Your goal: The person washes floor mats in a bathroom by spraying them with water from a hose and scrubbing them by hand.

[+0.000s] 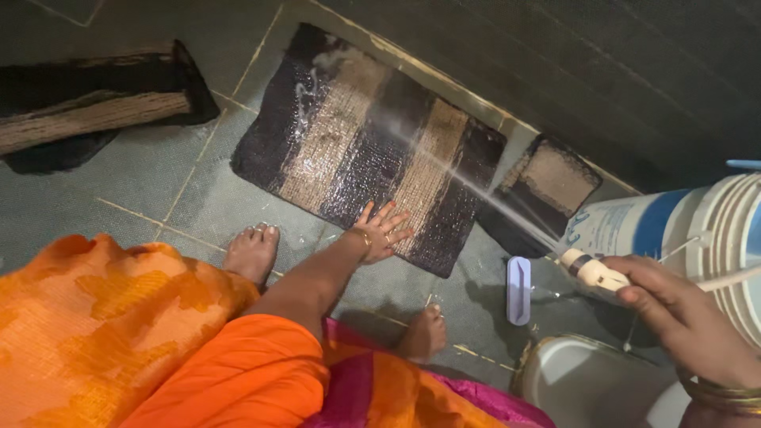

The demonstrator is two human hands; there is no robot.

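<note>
The striped mat [369,150] lies flat on the tiled floor [119,190], wet and flecked with foam near its far dark end; everything else sits about it. The left hand [383,230] rests on the near edge of the mat, fingers spread and palm down, pinching nothing. The right hand [674,309] is off to the right of the mat, closed around a white spray nozzle [590,269]; a thin jet of water [468,178] runs from the nozzle across to the middle of the mat. Just beyond that hand, right of the mat, stands a white and blue bucket [674,226]; a white basin [587,380] sits nearer the person, below the nozzle. A small pale brush [518,289] lies on the floor near the mat's right corner; a smaller dark mat [547,186] lies beside that same end. Another folded mat [87,107] is well apart to the left. A bare foot [252,252] stands just short of the mat's near edge.
</note>
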